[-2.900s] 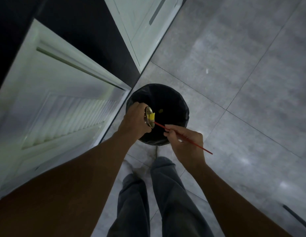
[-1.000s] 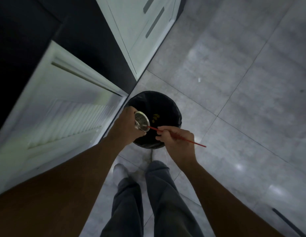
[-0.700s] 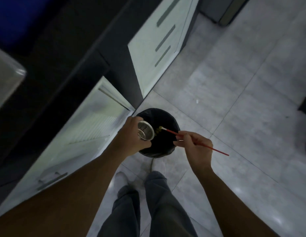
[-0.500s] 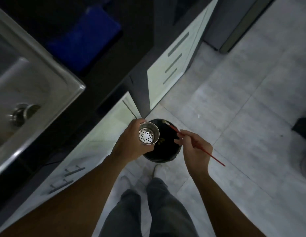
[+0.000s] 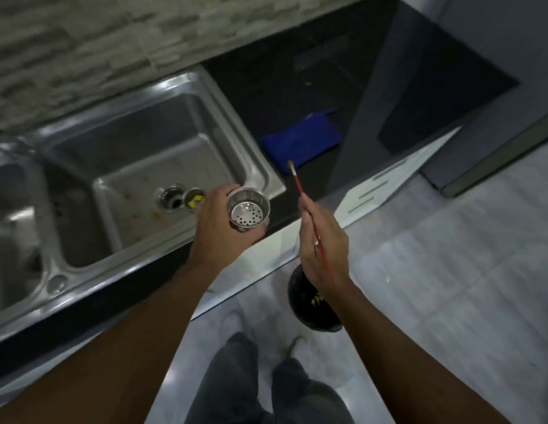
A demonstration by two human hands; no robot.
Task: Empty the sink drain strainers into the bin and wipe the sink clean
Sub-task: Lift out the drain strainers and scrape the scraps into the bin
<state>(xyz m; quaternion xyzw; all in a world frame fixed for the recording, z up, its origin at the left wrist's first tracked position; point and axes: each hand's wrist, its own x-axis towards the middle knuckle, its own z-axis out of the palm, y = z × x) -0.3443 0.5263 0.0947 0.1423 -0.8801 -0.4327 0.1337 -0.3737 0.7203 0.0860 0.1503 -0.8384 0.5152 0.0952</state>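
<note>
**Strainer held mouth-up at the sink's front corner**

Strainer (image 5: pixel 249 212), a small steel cup with a perforated bottom, sits in the left hand (image 5: pixel 216 231), whose fingers and thumb wrap round its wall. Its open mouth faces up, and no scraps show inside it. The right hand (image 5: pixel 324 243) is just beside the left, apart from it, and pinches a thin red-handled brush (image 5: pixel 298 185) between thumb and fingertips. The bristle end points up and away from the hand, and the handle's tail runs back across the hand toward the wrist.

Beyond the left hand's knuckles lies the steel sink (image 5: pixel 260 160). A second strainer (image 5: pixel 194 199) with yellow bits in it lies on the basin floor just beside the open drain hole (image 5: pixel 172 199), close to the left hand's far side. Brownish spots mark the basin floor around the drain.

Past the brush tip a folded blue cloth (image 5: pixel 301 140) lies on the dark counter (image 5: pixel 266 87). Below the right wrist stands the black-lined bin (image 5: pixel 297 313) on the grey tiled floor (image 5: pixel 450 270), with yellow scraps in its bottom. The person's grey trouser legs (image 5: pixel 236 387) show under both forearms.
</note>
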